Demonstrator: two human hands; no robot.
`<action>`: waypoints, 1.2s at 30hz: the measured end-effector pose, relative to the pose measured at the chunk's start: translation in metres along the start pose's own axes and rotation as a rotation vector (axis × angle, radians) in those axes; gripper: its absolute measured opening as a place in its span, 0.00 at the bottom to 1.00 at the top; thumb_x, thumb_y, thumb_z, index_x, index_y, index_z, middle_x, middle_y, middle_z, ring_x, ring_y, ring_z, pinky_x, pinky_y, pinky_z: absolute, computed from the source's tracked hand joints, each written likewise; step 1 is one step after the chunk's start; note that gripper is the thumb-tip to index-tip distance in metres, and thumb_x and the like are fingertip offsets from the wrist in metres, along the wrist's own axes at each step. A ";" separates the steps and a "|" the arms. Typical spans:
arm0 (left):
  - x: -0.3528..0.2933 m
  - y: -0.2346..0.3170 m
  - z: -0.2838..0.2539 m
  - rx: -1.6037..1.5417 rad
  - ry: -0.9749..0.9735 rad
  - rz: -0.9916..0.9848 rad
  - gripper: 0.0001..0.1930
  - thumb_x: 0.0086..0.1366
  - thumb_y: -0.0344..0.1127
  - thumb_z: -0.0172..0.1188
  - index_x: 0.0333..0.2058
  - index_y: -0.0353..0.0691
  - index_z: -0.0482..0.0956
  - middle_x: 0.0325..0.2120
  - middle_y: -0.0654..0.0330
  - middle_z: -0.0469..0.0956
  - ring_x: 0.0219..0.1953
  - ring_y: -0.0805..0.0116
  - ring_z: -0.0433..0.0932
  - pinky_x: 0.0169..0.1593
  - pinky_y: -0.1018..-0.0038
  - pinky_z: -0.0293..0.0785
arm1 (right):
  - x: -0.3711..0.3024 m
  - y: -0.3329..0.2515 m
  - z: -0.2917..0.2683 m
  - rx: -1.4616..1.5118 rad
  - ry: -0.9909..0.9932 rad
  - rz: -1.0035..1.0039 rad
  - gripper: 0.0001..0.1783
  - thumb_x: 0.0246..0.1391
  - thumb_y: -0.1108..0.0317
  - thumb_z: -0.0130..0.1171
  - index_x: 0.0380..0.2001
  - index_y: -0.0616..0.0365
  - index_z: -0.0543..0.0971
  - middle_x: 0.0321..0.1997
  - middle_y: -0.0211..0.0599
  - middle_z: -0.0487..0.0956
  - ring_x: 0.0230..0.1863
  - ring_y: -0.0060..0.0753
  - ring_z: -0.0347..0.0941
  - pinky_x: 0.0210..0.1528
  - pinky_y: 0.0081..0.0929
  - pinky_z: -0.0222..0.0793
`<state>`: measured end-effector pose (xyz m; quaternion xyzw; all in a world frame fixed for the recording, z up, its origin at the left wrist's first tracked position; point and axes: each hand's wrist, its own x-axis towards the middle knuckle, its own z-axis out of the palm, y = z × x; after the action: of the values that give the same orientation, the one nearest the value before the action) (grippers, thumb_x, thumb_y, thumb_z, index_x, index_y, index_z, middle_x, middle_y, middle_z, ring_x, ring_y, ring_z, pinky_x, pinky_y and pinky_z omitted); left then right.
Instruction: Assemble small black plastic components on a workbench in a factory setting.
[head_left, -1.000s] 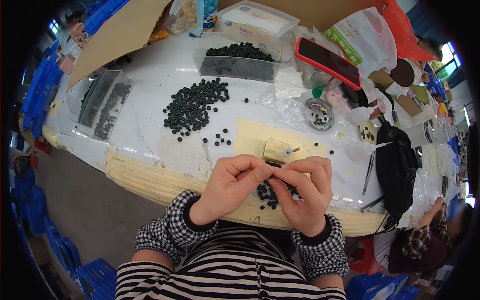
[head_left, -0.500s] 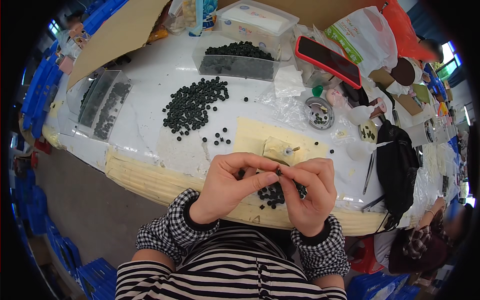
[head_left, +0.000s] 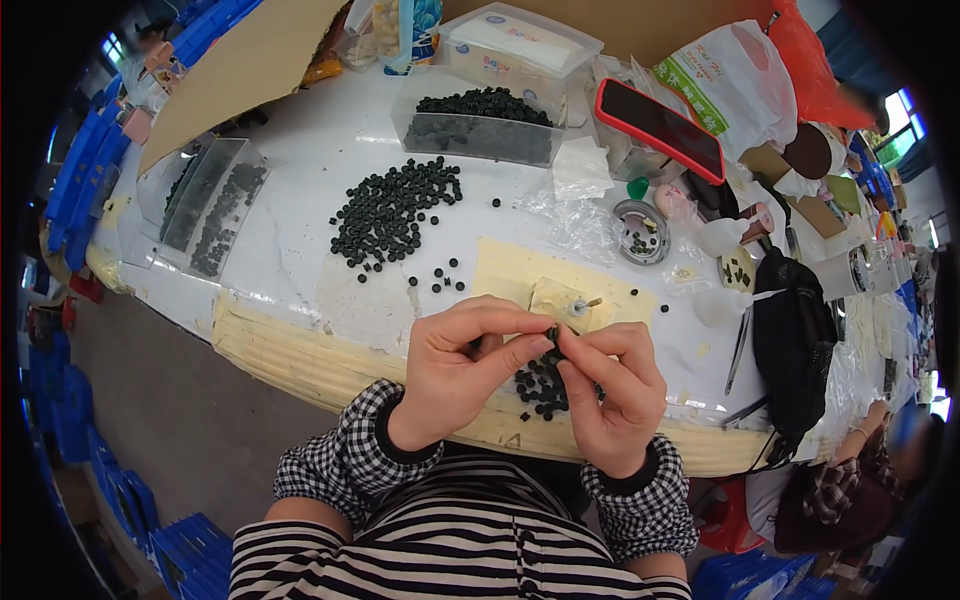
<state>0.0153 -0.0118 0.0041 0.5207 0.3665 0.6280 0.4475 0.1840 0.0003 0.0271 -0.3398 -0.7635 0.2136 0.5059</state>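
My left hand [head_left: 460, 365] pinches a small black round part [head_left: 553, 334] between thumb and index finger. From the other side, my right hand [head_left: 620, 385] has its index fingertip against the same part, fingers curled and thumb a little lower. Below the hands, at the table's near edge, lies a pile of similar black parts [head_left: 545, 388], partly hidden by my fingers. Just beyond my fingertips a pale yellow block [head_left: 550, 298] with a short thin pin [head_left: 584, 305] sits on a yellow sheet [head_left: 495, 265].
A larger heap of black parts [head_left: 390, 210] lies farther left. Clear boxes of parts stand behind it [head_left: 480, 140] and at left [head_left: 225, 205]. A red-cased phone [head_left: 660, 130], a round tin [head_left: 640, 232], tweezers [head_left: 738, 350] and a black bag [head_left: 790, 350] are at right. Another person's arm [head_left: 850, 460] shows far right.
My hands have shifted slightly, the right thumb moving down and away from the fingertips. The held black part now shows more plainly. The view has moved a little.
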 end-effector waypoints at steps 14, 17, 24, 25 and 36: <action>-0.001 -0.002 0.000 -0.044 0.013 -0.049 0.10 0.57 0.21 0.66 0.39 0.36 0.84 0.32 0.63 0.81 0.21 0.89 0.60 0.23 0.88 0.53 | 0.000 0.000 0.001 -0.028 -0.016 -0.030 0.21 0.42 0.82 0.66 0.43 0.59 0.83 0.31 0.31 0.77 0.33 0.31 0.70 0.35 0.24 0.65; 0.000 -0.002 0.000 -0.008 -0.004 0.016 0.11 0.57 0.20 0.65 0.39 0.35 0.83 0.32 0.62 0.81 0.22 0.87 0.64 0.24 0.88 0.56 | 0.000 0.000 0.000 -0.030 -0.022 -0.036 0.20 0.42 0.81 0.66 0.43 0.59 0.83 0.32 0.31 0.77 0.33 0.31 0.70 0.35 0.24 0.66; 0.001 0.005 -0.003 0.069 -0.051 0.055 0.10 0.57 0.16 0.62 0.38 0.32 0.82 0.34 0.53 0.82 0.35 0.71 0.80 0.37 0.81 0.75 | -0.002 0.000 0.000 -0.015 -0.041 -0.018 0.19 0.43 0.81 0.66 0.43 0.59 0.83 0.33 0.32 0.78 0.33 0.32 0.70 0.35 0.24 0.66; 0.002 0.004 -0.003 0.074 -0.054 0.055 0.10 0.57 0.16 0.62 0.38 0.32 0.82 0.34 0.53 0.82 0.35 0.71 0.80 0.37 0.81 0.75 | -0.002 0.000 0.000 -0.015 -0.042 -0.015 0.19 0.43 0.81 0.66 0.43 0.59 0.83 0.33 0.32 0.78 0.33 0.32 0.70 0.35 0.24 0.66; 0.002 -0.001 -0.002 0.035 -0.023 0.030 0.10 0.57 0.21 0.65 0.39 0.34 0.83 0.30 0.62 0.81 0.21 0.87 0.62 0.23 0.87 0.54 | 0.000 0.000 -0.001 -0.025 -0.031 -0.017 0.20 0.43 0.81 0.66 0.44 0.58 0.83 0.32 0.31 0.78 0.33 0.31 0.70 0.35 0.24 0.66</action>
<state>0.0132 -0.0096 0.0032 0.5411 0.3642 0.6221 0.4331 0.1851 0.0001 0.0270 -0.3363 -0.7766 0.2051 0.4916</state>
